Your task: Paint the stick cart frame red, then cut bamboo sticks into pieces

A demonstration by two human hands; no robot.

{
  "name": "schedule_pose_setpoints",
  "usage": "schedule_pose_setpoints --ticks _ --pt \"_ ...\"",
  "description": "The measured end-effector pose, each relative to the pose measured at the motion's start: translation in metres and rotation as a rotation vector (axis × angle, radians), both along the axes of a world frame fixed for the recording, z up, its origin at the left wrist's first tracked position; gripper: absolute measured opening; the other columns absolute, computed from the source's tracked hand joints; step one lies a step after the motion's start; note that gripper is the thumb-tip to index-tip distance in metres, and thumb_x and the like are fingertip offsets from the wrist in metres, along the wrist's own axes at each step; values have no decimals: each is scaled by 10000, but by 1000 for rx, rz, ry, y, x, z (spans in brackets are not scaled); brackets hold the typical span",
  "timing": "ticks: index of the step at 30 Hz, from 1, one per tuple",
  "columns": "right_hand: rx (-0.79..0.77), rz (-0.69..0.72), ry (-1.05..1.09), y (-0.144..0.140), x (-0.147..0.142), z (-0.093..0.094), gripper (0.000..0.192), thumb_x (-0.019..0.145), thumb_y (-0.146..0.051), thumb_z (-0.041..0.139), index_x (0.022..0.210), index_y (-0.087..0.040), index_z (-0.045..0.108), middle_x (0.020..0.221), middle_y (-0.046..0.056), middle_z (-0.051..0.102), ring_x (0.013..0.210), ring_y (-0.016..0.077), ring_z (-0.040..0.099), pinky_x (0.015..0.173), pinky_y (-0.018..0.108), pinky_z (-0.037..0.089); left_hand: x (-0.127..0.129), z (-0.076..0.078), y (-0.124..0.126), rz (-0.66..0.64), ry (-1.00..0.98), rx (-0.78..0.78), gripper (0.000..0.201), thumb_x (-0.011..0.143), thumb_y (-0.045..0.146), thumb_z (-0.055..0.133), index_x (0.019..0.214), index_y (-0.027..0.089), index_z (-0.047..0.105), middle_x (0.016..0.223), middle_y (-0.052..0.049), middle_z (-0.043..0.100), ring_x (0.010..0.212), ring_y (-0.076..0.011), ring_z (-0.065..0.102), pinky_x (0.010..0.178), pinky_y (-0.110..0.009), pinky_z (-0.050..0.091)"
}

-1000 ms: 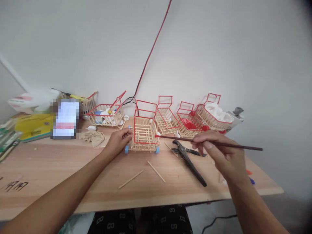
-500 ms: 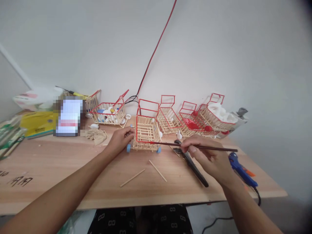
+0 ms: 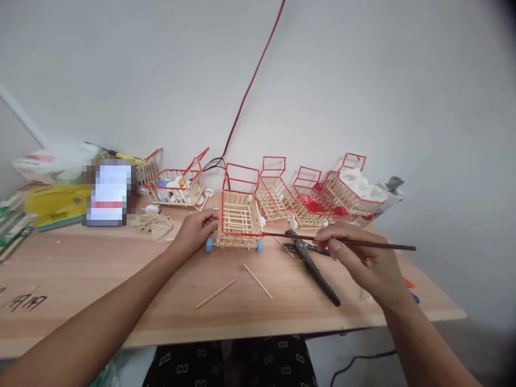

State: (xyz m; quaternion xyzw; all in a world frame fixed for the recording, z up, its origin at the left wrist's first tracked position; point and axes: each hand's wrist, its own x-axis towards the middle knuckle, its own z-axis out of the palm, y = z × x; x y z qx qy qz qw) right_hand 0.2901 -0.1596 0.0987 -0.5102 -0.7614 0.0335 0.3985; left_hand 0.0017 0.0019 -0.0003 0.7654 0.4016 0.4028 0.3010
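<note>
A miniature shopping cart [image 3: 241,243] built of thin wooden sticks stands upright on blue wheels, its handle and top rim red. My left hand [image 3: 199,227] grips its left side, fingers bent together and fingertips partly hidden. In my right hand [image 3: 363,252] is a slim dark paintbrush [image 3: 387,245], pinched between thumb and fingers. It lies nearly level, and its red tip touches the right end of the cart's front top rail. Below the brush lie black-handled pliers [image 3: 316,274]. Two loose wooden sticks [image 3: 258,281] rest in front of the cart.
Behind stand more stick carts [image 3: 278,196], one with bottle caps [image 3: 175,188], one with white tissue [image 3: 358,183]. Red paint [image 3: 311,203] sits among them. A phone [image 3: 110,191], yellow packet [image 3: 56,204] and crumpled cloth [image 3: 155,224] are left. My right hand mostly hides a blue tool [image 3: 415,298].
My right hand has moved right, drawing the brush tip along the front rail to its right corner. My left hand stays on the cart. The whole view has shifted slightly.
</note>
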Motion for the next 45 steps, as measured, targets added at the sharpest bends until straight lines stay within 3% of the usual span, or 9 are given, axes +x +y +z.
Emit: schedule_pose_setpoints --ticks 13,21,28,36,45 --pt "-33 16 -1 5 0 4 127 873 -212 548 886 -222 674 823 43 681 760 177 650 644 282 513 0 -3 2 1 10 10 181 777 299 527 800 159 639 673 3 636 608 -133 547 587 -222 408" --pt "-30 -44 68 14 3 2 159 885 -262 532 931 -213 676 802 44 672 711 168 639 601 274 510 -1 -7 4 -1 -7 2 168 783 297 531 793 165 635 648 13 615 589 -126 537 561 -214 400" --pt "70 -109 136 41 -10 -1 183 899 -278 518 916 -200 683 755 35 655 684 151 631 581 248 500 -1 -9 5 -17 -27 -29 179 791 282 516 802 155 642 659 7 609 592 -123 523 553 -207 389" --pt "82 -101 152 74 -17 -14 200 896 -275 509 967 -179 670 862 57 680 736 155 647 640 263 513 -1 -8 5 -14 -24 -4 171 788 277 523 790 157 644 652 15 602 590 -121 517 577 -215 392" --pt "70 -97 138 68 -17 -15 189 899 -271 513 949 -186 674 785 44 668 689 154 636 603 264 512 -2 -9 6 -23 -28 -22 172 788 271 517 799 152 640 671 11 600 610 -120 520 577 -210 390"
